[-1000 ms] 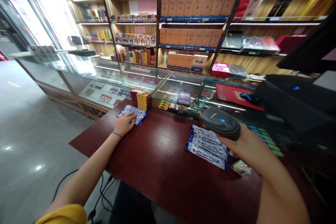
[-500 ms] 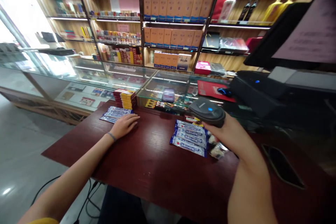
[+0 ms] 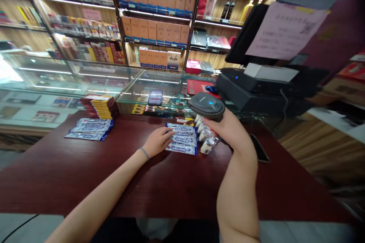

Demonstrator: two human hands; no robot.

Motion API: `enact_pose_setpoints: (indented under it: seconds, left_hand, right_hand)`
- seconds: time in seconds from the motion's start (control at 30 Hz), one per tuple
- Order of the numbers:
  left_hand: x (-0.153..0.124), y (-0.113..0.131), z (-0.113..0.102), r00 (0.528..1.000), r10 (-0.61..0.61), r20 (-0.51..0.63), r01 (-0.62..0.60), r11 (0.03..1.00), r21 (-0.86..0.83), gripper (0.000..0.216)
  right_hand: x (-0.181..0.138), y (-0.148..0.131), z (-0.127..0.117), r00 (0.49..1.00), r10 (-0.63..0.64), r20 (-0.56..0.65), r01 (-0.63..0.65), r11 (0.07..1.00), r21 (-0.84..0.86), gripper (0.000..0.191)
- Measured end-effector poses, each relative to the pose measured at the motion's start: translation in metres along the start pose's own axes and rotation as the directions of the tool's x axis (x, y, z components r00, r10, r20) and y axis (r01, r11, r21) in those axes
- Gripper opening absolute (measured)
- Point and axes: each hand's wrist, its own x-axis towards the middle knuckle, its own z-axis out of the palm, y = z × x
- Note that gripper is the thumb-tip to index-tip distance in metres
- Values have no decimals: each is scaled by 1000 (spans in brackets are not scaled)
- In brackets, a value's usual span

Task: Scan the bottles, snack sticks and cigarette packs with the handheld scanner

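Observation:
My right hand (image 3: 225, 129) is closed round a dark grey barcode scanner (image 3: 207, 105) with a blue light, held above the dark red wooden counter (image 3: 114, 174). Just below it lies a row of blue and white wrapped bars (image 3: 183, 139). My left hand (image 3: 158, 141) reaches to the left end of these bars, fingers stretched and touching them. Small clear-wrapped sweets (image 3: 207, 140) lie at the bars' right end. A second pile of blue and white bars (image 3: 89, 128) lies far left, with a stack of red and yellow packets (image 3: 99, 106) behind it.
A black phone (image 3: 259, 148) lies flat on the counter right of my right arm. A black till and printer (image 3: 256, 87) stand at the back right with a screen above. Glass display cases (image 3: 85, 79) and lit shelves of boxes (image 3: 155, 26) run behind.
My left hand left the far-left pile of bars and slid right across the counter to the bars under the scanner. The view swung right; the scanner hand stayed over the bars.

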Motion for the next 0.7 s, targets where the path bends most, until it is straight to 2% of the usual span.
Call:
enact_pose_setpoints:
  seconds: [0.2,0.33,0.43,0.57,0.63,0.7]
  left_hand:
    - [31,26,31,993,-61,100,62,998,-4,37]
    - [36,29,39,985,-65,161,68,998,-14,27]
    - [34,28,43,986,-46,162,51,998,-32,24]
    - [29,28,44,997,-54,58,58,997,-55,25]
    - [28,27,39,994,-90,-68,83,991,-107,27]
    - [29,26,31,958,-171,-229,125,971,-202,29]
  right_hand:
    - [-2,8,-13,997,40,-58,-39,999,18,34]
    - [-3,14,-19,993,65,-101,-59,997,57,33]
    - [-4,15,-20,991,79,-112,-71,995,69,33]
    - [-3,13,-18,991,75,-112,-67,995,75,34]
    - [-1,13,-18,991,82,-105,-76,996,53,34]
    - [0,14,-17,991,94,-96,-92,995,25,34]
